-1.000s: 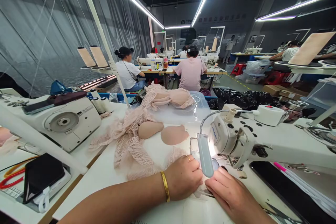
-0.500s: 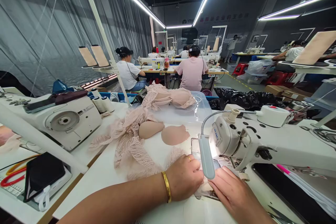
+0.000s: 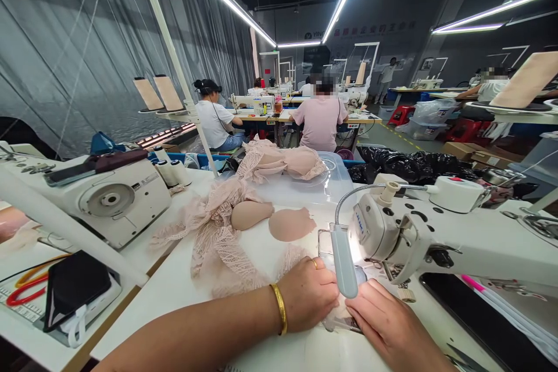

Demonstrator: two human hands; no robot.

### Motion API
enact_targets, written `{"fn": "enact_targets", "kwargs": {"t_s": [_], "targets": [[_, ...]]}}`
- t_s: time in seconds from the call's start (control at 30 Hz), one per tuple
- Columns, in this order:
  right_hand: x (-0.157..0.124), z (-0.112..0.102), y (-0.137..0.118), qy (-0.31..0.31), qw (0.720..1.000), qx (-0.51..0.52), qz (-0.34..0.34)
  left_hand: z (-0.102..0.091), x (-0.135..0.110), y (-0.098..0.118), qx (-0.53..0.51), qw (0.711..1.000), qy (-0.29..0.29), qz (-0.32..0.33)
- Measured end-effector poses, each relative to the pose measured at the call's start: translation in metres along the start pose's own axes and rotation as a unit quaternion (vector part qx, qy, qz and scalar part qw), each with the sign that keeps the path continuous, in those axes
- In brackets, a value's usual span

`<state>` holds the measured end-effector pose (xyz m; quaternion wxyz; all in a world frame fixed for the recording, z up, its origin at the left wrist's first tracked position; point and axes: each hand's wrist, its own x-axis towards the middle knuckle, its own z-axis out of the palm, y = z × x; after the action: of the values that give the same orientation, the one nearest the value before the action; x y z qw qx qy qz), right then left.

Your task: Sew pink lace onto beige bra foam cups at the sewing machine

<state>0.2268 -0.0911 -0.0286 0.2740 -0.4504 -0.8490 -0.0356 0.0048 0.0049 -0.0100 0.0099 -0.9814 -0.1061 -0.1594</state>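
Lace (image 3: 290, 259) by fingers (image 3: 326, 276), bra (image 3: 300, 161) atop bin (image 3: 337, 183)

You are in a sewing workshop — a garment-making floor, by its look. Your surface (image 3: 174, 308) carries a sewing machine (image 3: 418, 232), another machine (image 3: 117, 200) stands to your left, and thread cones (image 3: 168, 93) sit on a stand (image 3: 164, 29) nearby. Lace (image 3: 226, 244) and fabric cups (image 3: 292, 225) lie before you. Ahead, workers (image 3: 320, 125) sit at more machines (image 3: 253, 104) beneath strip lights (image 3: 226, 1) — with red lettering (image 3: 375, 29) on the wall (image 3: 279, 22) behind.
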Motion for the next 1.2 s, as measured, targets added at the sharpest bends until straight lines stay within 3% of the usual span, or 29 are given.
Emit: {"fn": "enact_targets", "kwargs": {"t_s": [0.5,0.7,0.93,1.2], "targets": [[-0.008,-0.001,0.008,-0.001,0.994,-0.085,0.063,0.009,0.030,-0.042,-0.058,0.992,-0.007,0.116],[-0.007,0.001,0.005,0.024,0.992,-0.097,0.071,0.012,0.033,-0.052,-0.075,0.992,-0.039,0.098],[-0.002,-0.005,0.002,0.035,0.994,-0.099,0.019,0.006,0.032,-0.052,-0.085,0.993,-0.054,0.069],[-0.005,0.003,0.002,0.048,0.994,-0.079,0.056,-0.003,0.039,-0.060,-0.026,0.996,-0.065,0.057]]}}
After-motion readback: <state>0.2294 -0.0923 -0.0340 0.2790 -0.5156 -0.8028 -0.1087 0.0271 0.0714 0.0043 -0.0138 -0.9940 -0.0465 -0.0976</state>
